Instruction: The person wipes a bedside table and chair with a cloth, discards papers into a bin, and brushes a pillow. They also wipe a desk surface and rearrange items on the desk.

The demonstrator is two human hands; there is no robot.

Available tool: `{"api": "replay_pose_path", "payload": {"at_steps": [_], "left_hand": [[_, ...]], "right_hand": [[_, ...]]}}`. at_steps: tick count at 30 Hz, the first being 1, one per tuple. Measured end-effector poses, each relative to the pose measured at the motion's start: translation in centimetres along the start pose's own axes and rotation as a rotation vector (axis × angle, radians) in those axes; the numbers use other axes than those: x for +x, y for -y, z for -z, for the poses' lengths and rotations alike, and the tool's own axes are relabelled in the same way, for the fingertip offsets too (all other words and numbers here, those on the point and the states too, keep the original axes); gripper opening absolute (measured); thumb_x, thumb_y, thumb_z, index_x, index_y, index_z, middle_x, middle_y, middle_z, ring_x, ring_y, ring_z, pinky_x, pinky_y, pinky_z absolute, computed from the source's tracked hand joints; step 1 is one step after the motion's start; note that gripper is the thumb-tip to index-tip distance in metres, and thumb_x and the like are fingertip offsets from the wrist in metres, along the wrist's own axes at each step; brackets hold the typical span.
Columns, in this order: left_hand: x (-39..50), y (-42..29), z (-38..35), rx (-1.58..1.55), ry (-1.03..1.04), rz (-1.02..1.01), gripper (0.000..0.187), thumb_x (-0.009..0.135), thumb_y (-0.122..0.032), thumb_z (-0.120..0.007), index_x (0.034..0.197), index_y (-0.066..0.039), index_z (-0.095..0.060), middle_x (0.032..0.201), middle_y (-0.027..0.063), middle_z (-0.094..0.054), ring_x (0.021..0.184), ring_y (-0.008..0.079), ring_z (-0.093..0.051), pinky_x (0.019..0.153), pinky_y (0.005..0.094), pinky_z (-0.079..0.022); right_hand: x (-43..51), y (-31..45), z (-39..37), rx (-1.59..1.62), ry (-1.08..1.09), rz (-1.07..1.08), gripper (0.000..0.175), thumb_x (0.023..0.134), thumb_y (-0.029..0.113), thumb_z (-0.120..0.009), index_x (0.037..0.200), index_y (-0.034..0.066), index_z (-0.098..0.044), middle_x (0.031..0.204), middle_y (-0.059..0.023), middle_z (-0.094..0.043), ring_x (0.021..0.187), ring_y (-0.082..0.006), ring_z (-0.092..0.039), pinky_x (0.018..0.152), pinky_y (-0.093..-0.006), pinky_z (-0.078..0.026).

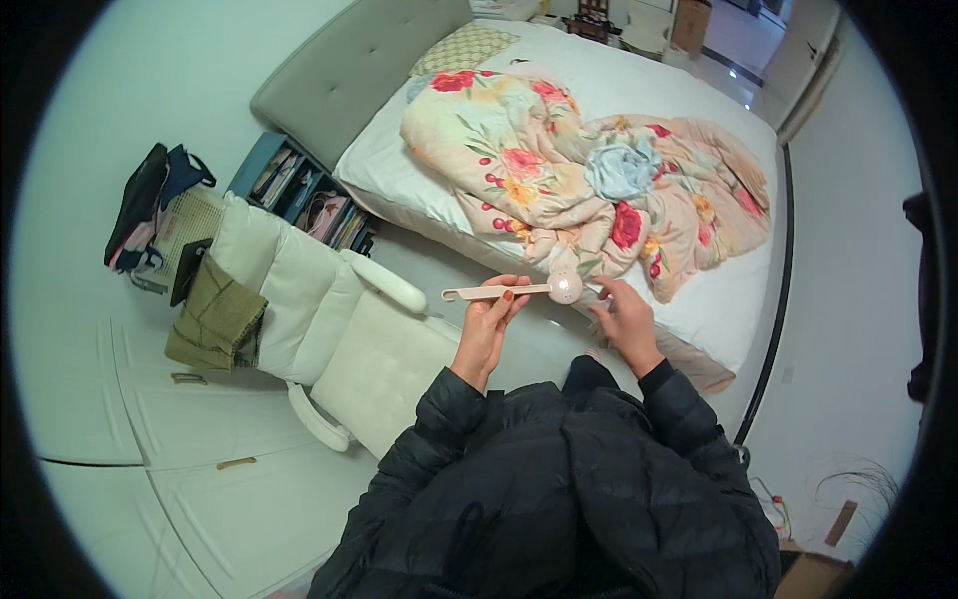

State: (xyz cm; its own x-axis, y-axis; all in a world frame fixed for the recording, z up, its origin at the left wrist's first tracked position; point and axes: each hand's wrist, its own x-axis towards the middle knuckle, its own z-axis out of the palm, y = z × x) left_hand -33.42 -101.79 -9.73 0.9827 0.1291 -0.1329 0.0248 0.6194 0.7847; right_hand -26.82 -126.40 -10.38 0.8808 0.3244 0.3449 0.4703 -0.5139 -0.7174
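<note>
My left hand [490,322] grips the handle of a pale pink plastic perforated ladle [565,287] between thumb and fingers. The ladle lies almost level in front of me. Its hooked handle end points left, and its round bowl with small holes faces up on the right. Just right of the bowl is my right hand [627,322], thumb and fingers apart, with nothing seen between them. A narrow gap shows between these fingertips and the bowl. Part of the handle is hidden under my left fingers.
Beyond my hands stands a bed [703,90] with a crumpled floral quilt [516,161] and a light blue cloth [623,171]. To the left are a white armchair [382,359], a blue bookshelf [281,180] and white cabinets [217,419]. A cardboard box [812,573] sits at lower right.
</note>
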Motion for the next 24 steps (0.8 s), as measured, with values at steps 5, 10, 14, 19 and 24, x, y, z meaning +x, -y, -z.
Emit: {"api": "replay_pose_path", "payload": {"at_steps": [5,10,14,19,24], "left_hand": [[1.5,-2.3,2.1,0.006,-0.094,-0.123,0.015,0.101,-0.006,-0.057,0.115,0.0,-0.058,0.131,0.0189,-0.061,0.122,0.0238,-0.061,0.107,0.0327,-0.05],[5.4,-3.1,2.9,-0.081,-0.219,-0.169,0.013,0.101,-0.005,-0.057,0.113,-0.002,-0.058,0.129,0.0178,-0.062,0.117,0.0236,-0.063,0.104,0.033,-0.052],[8.9,-4.4,3.9,-0.131,-0.289,-0.151,0.013,0.1,-0.008,-0.058,0.112,-0.003,-0.058,0.124,0.018,-0.064,0.112,0.0238,-0.065,0.101,0.034,-0.054],[15.0,-5.9,4.7,-0.084,-0.356,-0.14,0.009,0.102,-0.006,-0.054,0.108,-0.001,-0.056,0.122,0.0211,-0.064,0.117,0.0293,-0.064,0.103,0.0395,-0.053],[19.7,-8.9,6.5,-0.02,-0.33,-0.176,0.007,0.101,-0.006,-0.055,0.106,-0.001,-0.057,0.118,0.0207,-0.064,0.119,0.0339,-0.063,0.101,0.0391,-0.054]], "right_hand": [[7.5,0.7,-1.0,0.47,-0.301,-0.307,0.022,0.093,0.009,-0.068,0.114,0.0017,-0.064,0.095,-0.0047,-0.066,0.088,-0.0144,-0.062,0.08,-0.0293,-0.049],[13.4,5.3,-8.6,0.162,-0.058,0.345,0.03,0.089,0.014,-0.069,0.118,0.0043,-0.064,0.12,-0.0138,-0.063,0.116,-0.0343,-0.058,0.103,-0.0451,-0.043],[17.9,5.0,-14.0,0.015,0.072,0.598,0.026,0.084,0.02,-0.073,0.105,0.0074,-0.066,0.111,-0.0105,-0.064,0.105,-0.0336,-0.06,0.093,-0.0445,-0.047],[25.3,-0.6,-18.4,0.077,0.165,0.537,0.01,0.084,0.015,-0.069,0.088,0.0077,-0.064,0.091,-0.0082,-0.063,0.082,-0.0314,-0.062,0.069,-0.0405,-0.05],[35.0,-6.7,-21.3,0.192,0.264,-0.034,0.025,0.102,0.02,-0.051,0.087,0.0021,-0.06,0.083,-0.0155,-0.062,0.075,-0.0313,-0.061,0.066,-0.0378,-0.047]]}}
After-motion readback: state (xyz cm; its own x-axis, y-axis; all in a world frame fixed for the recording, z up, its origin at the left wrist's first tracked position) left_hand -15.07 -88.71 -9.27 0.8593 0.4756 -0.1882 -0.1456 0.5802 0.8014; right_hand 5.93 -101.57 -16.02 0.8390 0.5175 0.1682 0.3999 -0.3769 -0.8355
